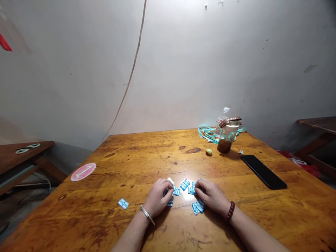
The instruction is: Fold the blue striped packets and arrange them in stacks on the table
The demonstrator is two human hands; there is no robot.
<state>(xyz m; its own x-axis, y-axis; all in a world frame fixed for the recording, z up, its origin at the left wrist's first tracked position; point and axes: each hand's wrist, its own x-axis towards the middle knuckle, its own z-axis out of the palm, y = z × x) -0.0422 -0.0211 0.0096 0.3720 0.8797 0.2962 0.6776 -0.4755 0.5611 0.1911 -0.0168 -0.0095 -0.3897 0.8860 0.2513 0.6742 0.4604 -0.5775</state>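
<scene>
Small blue-and-white cards lie loosely on the wooden table between and beneath my two hands. My left hand, with a silver bangle at the wrist, has its fingers curled down over several of them, thumb and fingertips close together on a card. Across from it, my right hand wears a dark red bead bracelet and pinches at the edge of another small pile. Both palms hide part of the cards. A few overlapping cards rest just below my right hand. One separate card lies off to the left.
At the back right stand a drink bottle with brown liquid and a clear plastic bottle, beside a turquoise strap. A small yellow-green object sits nearby. A black phone lies right; a pink round sticker is left.
</scene>
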